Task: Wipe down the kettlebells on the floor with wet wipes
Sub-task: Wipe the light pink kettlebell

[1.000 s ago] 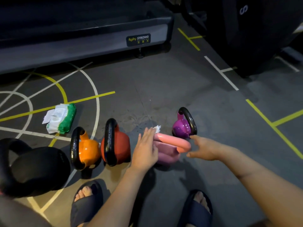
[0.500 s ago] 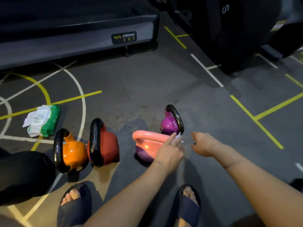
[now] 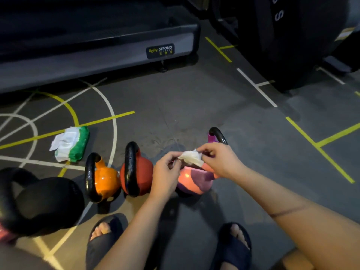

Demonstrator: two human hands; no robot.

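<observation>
Right now both hands are meeting above the kettlebells. The left hand [image 3: 165, 178] is pinching one edge of a crumpled white wet wipe [image 3: 191, 157] between thumb and fingertips. The right hand [image 3: 222, 160] is pinching the opposite edge, its fingers curling over the cloth. The wipe is hanging between the two hands, just above a pink and purple kettlebell [image 3: 194, 184] that is sitting directly beneath them on the grey lined floor [image 3: 194, 106]; whether the wipe is touching it cannot be told. Just beyond the right hand, a small magenta kettlebell with a black handle [image 3: 216, 135] is peeking out, mostly hidden by the knuckles. Just left of the left hand, a red kettlebell with a black handle [image 3: 140, 172] is standing upright. An orange kettlebell [image 3: 106, 181] is sitting close beside it further left, and a large black kettlebell [image 3: 44, 201] is sitting beyond that. Well away from the left hand, further out on the floor, a green and white pack of wet wipes [image 3: 72, 145] is lying flat.
</observation>
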